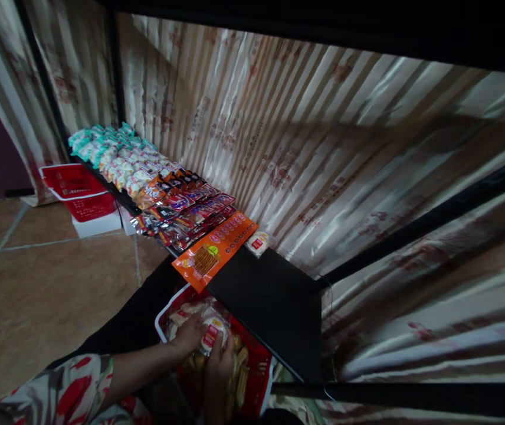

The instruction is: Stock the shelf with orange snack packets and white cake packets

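Observation:
My left hand (190,335) and my right hand (220,363) are closed on a round, pale snack in a clear packet (212,334) with a red label. They hold it over a red basket (261,372) with a white rim. Similar pale packets (186,311) lie in the basket near my left hand. Long yellowish-brown snack packs (241,381) fill the part beside my right hand. On the black shelf (274,301) just beyond, one white packet with a red label (258,242) lies next to a large orange snack bag (212,251).
Rows of snack packets (146,171) cover the shelf's far left part. Red baskets (82,192) and a white box (97,223) stand on the tiled floor (35,283). A patterned curtain (235,118) hangs behind; a black frame bar (429,212) crosses at right.

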The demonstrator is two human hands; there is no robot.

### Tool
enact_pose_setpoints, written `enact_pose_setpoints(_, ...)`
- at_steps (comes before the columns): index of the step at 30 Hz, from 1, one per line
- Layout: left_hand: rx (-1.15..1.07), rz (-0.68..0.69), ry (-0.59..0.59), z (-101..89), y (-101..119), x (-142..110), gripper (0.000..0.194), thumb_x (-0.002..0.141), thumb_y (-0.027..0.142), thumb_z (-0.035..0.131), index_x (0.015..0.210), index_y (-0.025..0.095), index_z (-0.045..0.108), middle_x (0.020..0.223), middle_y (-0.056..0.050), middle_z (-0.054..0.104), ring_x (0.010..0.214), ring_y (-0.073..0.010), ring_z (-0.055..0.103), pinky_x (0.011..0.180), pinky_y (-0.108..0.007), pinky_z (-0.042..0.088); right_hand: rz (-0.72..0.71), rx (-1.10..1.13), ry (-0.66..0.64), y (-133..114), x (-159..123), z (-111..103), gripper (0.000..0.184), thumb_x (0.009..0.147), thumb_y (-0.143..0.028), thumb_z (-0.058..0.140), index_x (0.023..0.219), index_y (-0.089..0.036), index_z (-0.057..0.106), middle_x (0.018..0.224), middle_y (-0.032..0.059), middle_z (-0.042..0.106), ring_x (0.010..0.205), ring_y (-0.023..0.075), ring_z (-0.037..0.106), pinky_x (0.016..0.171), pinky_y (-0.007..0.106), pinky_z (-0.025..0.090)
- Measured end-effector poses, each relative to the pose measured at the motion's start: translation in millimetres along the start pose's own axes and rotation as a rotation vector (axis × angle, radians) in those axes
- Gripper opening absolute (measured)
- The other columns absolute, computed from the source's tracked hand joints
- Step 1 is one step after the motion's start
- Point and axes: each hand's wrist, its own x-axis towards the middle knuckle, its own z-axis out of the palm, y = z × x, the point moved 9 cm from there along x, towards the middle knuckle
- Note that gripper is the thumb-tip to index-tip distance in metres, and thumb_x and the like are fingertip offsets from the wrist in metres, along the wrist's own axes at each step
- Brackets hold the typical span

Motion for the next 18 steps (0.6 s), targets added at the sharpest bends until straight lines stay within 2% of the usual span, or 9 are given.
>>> enact_pose_setpoints(6, -0.160, -0.041, -0.047, 2.5, -1.9, -3.3, 0.015, 0.077, 0.017, 0.048, 0.090, 0.021, 0.056, 0.078, 0.002, 0.065, 0.077, -0.0145, 0.061, 0.069, -0.024, 0.047, -0.015, -0.048, 0.007, -8.2, -4.6, -8.2, 0.061, 0.078, -0.064, 0.034, 0.108, -0.016, 0.059, 0.099, 0.0162, 0.068, 0.085, 0.0275, 0.065, 0.064, 0.032, 0.047)
enact_pose_setpoints(11, -0.410, -0.064, -0.101, 8.2, 1.8, -10.6, 0.011, 0.075, 0.011, 0.046, 0.081, 0.020, 0.048, 0.069, 0.004, 0.057, 0.065, -0.0108, 0.057, 0.062, -0.022, 0.044, 0.014, -0.046, 0.057, -9.5, -9.8, -20.5, 0.061, 0.076, -0.065, 0.037, 0.105, -0.016, 0.061, 0.081, 0.0123, 0.071, 0.070, 0.0259, 0.065, 0.058, 0.031, 0.045)
enact_pose_setpoints(14, -0.545, -0.016, -0.110, 9.1, 10.3, -15.0, 0.008, 0.073, 0.015, 0.050, 0.073, 0.020, 0.044, 0.063, 0.006, 0.052, 0.060, -0.0101, 0.053, 0.060, -0.022, 0.042, 0.017, -0.015, 0.072, -7.2, -8.9, -26.1, 0.065, 0.074, -0.067, 0.039, 0.104, -0.014, 0.061, 0.083, 0.0133, 0.071, 0.074, 0.0260, 0.065, 0.058, 0.030, 0.045)
enact_pose_setpoints(18, -0.671, 0.051, -0.137, 7.7, 23.5, -20.2, 0.020, 0.066, 0.027, 0.061, 0.067, 0.020, 0.043, 0.061, 0.006, 0.050, 0.062, -0.0116, 0.052, 0.062, -0.024, 0.041, -0.002, -0.008, 0.098, -7.5, -8.0, -30.8, 0.076, 0.069, -0.074, 0.038, 0.102, -0.011, 0.062, 0.083, 0.0155, 0.071, 0.078, 0.0270, 0.065, 0.060, 0.030, 0.047)
